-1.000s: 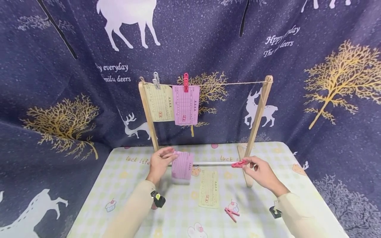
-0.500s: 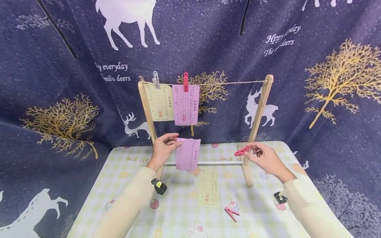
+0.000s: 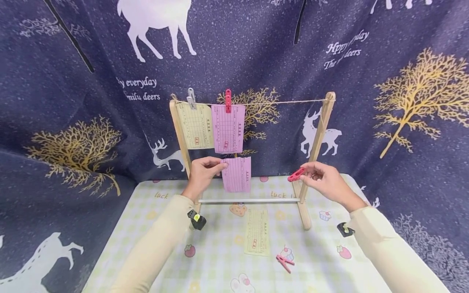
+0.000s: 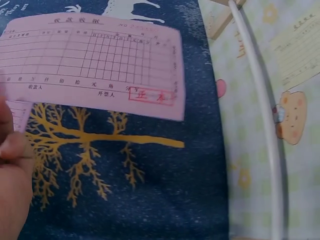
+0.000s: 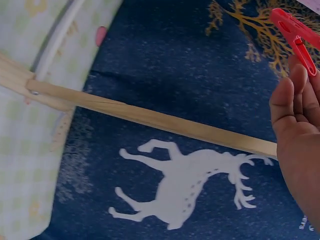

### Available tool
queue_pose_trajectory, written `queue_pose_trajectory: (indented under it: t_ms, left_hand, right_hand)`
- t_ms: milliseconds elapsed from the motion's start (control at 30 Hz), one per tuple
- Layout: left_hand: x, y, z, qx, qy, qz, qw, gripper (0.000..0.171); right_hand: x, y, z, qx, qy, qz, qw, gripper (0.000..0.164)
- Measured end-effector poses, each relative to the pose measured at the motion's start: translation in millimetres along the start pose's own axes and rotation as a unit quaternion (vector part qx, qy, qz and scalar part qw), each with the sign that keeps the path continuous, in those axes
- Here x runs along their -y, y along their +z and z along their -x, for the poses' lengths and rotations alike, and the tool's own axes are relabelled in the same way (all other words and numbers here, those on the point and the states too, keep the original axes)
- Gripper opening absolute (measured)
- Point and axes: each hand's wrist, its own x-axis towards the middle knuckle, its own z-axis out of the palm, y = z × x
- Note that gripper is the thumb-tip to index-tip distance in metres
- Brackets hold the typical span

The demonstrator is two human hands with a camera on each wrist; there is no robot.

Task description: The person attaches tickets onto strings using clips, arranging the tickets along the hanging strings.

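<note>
My left hand pinches the upper left corner of a pink receipt slip; its printed grid and red stamp show large in the left wrist view. The slip hangs below a second pink slip, held to the string by a red clothespin. Left of that, a yellow slip hangs from a grey clothespin. My right hand pinches another red clothespin by the right upright. The string stretches between two wooden uprights.
A yellow slip and a pink clothespin lie on the checked tablecloth. Across the bottom of the frame runs a white rod. A dark blue patterned curtain hangs behind.
My left hand has raised the pink slip up and slightly right, so it now hangs flatter. My right hand has also risen with its clothespin, which has tilted.
</note>
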Motion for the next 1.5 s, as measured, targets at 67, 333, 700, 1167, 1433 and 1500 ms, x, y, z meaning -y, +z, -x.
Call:
queue_pose_trajectory:
  t_ms: [67, 333, 700, 1167, 1433, 1500]
  left_hand:
    - [-4.3, 0.1, -4.0, 0.010, 0.005, 0.010, 0.9999, 0.016]
    - [-20.6, 1.2, -20.2, 0.024, 0.023, 0.011, 0.9994, 0.018]
    - [-44.0, 11.6, -36.3, 0.034, 0.053, 0.025, 0.9977, 0.021]
    - [-65.1, 24.4, -54.2, 0.004, 0.090, 0.022, 0.9957, 0.018]
    - [-77.9, 33.2, -62.5, 0.004, 0.096, 0.031, 0.9949, 0.019]
    - [-80.5, 36.0, -64.4, 0.002, 0.104, 0.035, 0.9939, 0.018]
  right_hand:
    - [5.2, -3.4, -5.6, -0.002, -0.008, -0.003, 1.000, 0.029]
    - [25.1, -19.6, -27.4, -0.004, -0.014, -0.006, 1.000, 0.032]
    - [58.1, -44.3, -57.1, -0.004, -0.017, 0.010, 1.000, 0.034]
    - [98.1, -62.0, -95.1, -0.015, -0.031, 0.020, 0.999, 0.031]
    - [111.1, -68.8, -109.3, -0.013, -0.043, 0.002, 0.999, 0.032]
    - [115.0, -70.5, -113.0, -0.013, -0.044, -0.002, 0.999, 0.032]
